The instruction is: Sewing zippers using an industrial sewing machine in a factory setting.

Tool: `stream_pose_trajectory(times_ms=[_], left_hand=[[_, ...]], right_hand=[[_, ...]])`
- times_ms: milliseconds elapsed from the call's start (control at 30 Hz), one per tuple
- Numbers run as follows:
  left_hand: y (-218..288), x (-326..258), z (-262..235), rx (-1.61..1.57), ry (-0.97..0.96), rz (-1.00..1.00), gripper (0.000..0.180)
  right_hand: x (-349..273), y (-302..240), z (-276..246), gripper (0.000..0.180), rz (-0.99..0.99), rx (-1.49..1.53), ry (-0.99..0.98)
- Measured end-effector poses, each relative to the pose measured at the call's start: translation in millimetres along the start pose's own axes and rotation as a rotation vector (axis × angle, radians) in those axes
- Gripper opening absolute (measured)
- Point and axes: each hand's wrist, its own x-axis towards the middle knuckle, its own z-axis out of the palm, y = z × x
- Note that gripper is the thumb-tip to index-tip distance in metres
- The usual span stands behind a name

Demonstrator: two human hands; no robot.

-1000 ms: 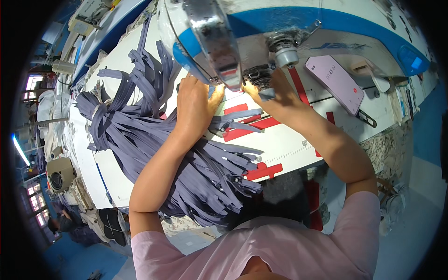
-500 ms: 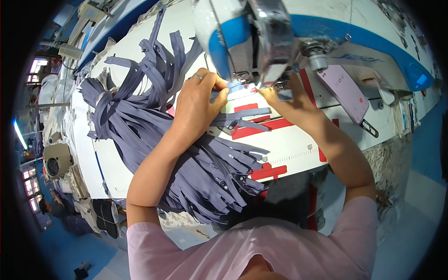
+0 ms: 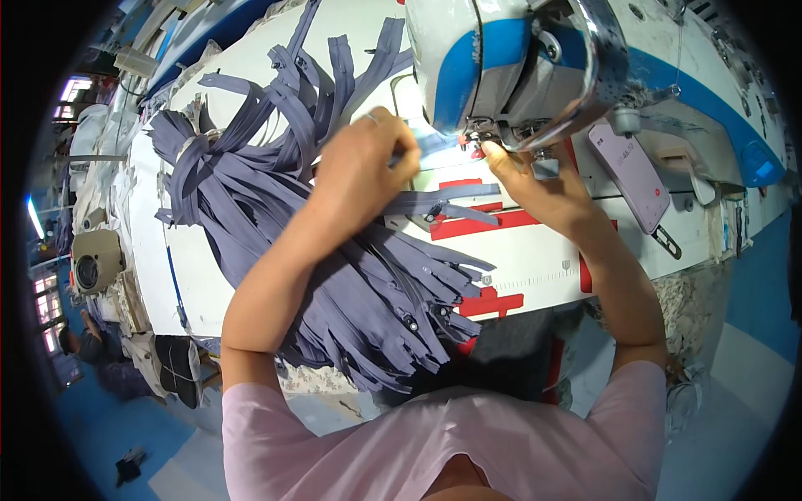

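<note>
Blurred by motion, my left hand [image 3: 372, 167] is raised over the tied bundle of grey-blue zippers [image 3: 242, 188]. Its fingers are curled with thumb and forefinger close together; whatever is between them cannot be made out. My right hand [image 3: 539, 188] reaches under the sewing machine head [image 3: 493, 67], one fingertip beside the presser foot [image 3: 480, 144]. Its other fingers are partly hidden by machine parts. A pale blue strip [image 3: 439, 149] lies at the lit needle area, between my two hands. Loose zipper ends with sliders spread below my left wrist.
A phone [image 3: 631, 175] lies on the white sewing table [image 3: 535, 275], right of my right hand. Red tape [image 3: 493, 305] marks the tabletop near its front edge. Far left are a beige boxy device [image 3: 98, 260] and another person [image 3: 83, 342].
My left hand has drawn away from the needle area, opening a gap from the presser foot. My right hand stays by the foot. The view has shifted, so the machine appears further right.
</note>
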Motion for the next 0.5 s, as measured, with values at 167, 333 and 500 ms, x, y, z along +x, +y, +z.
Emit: stream_pose_trajectory(times_ms=[167,333,500], left_hand=[[-36.2,41.5,-106.7,0.541,0.614,0.145,0.021],[21.9,1.2,-63.6,0.194,0.164,0.039,0.026],[43.6,-40.0,5.7,0.111,-0.043,0.178,0.025]], right_hand=[[-8.7,-41.4,-15.4,0.017,0.036,0.053,-0.079],[-11.4,-16.2,-18.5,0.017,-0.162,0.051,-0.044],[-16.9,-34.8,-17.6,0.030,-0.348,-0.274,-0.076]])
